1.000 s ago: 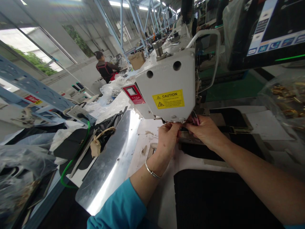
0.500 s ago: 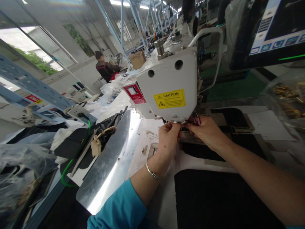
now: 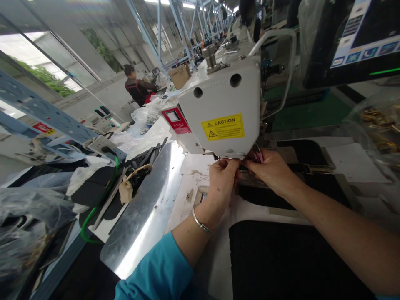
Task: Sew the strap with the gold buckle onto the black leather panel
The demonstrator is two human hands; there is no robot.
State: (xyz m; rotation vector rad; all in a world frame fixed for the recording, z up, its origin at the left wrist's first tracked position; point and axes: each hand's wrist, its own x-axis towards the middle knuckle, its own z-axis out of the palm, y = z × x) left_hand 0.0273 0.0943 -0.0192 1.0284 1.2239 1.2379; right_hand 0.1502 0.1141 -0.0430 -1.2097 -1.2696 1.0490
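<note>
Under the head of a white sewing machine [image 3: 225, 100], my two hands meet close to the needle area. My left hand [image 3: 221, 179] is closed in a pinch, thumb against index finger; what lies between the fingertips is too small to make out. My right hand [image 3: 271, 171] is also closed, its fingertips almost touching the left ones. A small pink-handled tool [image 3: 258, 156] shows at its curled fingers, mostly hidden. A black fabric panel [image 3: 262, 198] lies in the clamp plate below my right hand. Another black panel [image 3: 281, 258] rests nearer to me.
A shiny metal plate [image 3: 140, 212] extends on the left, beside black strips [image 3: 153, 154] and a green cable [image 3: 90, 221]. A control screen [image 3: 359, 46] stands at upper right, above a clear bag of gold-coloured metal parts [image 3: 378, 129]. Another person [image 3: 137, 87] sits farther back.
Both hands stay pinched at the needle area with only tiny finger shifts. The whole view has tilted slightly.
</note>
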